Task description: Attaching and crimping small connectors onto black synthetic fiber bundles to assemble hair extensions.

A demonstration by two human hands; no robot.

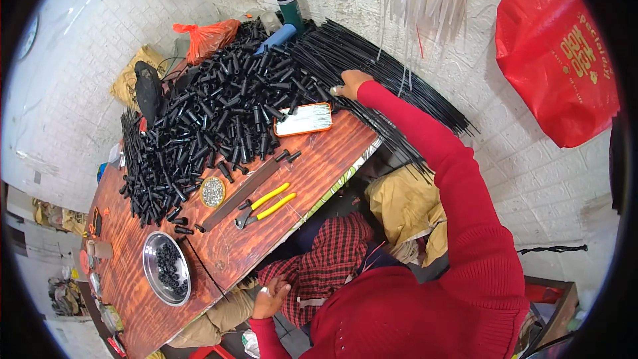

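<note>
At the far side of the table, my right hand (351, 85) reaches out onto a long bundle of thin black rods (399, 83). Its fingers are curled down among the rod ends, and what they pinch is too small to make out. A white wrap shows on one finger. My left hand (270, 299) is low by my lap, beside a red and black checked cloth (329, 259). Its fingers are loosely bent and apart, with nothing visible in them. A large heap of short black tubular parts (219, 100) covers the back of the table. Yellow-handled pliers (266, 205) lie in front of it.
On the wooden table (232, 246) are a metal bowl (147, 279) of black rings, a round dish of small metal pieces (212, 192), an orange-rimmed tray (304, 120) and a dark bar (240, 197). A dark green bottle (290, 10) stands behind the heap. A red bag (555, 60) hangs at right.
</note>
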